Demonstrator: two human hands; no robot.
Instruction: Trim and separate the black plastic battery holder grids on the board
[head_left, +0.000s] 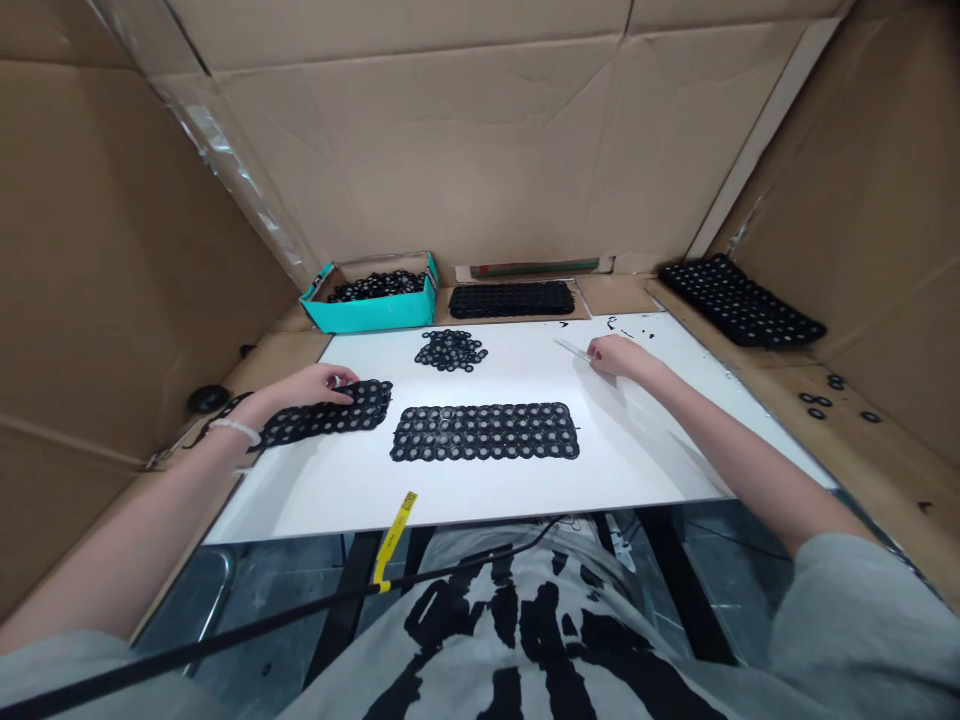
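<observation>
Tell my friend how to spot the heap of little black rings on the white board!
Find the big white board. On its far half, just beyond the flat black sheet in the middle and right of the turquoise box, sits the heap of black rings. Its rings lie jumbled straight on the board, not in neat rows or inside the box.

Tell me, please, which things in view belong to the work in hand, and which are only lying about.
Part of the work, it seems:
dotted black sheet at the left hand
thin pale tool in the right hand
middle dotted sheet
pile of black rings

Probably just lying about:
loose rings at far right
black round object at left
yellow tag
</observation>
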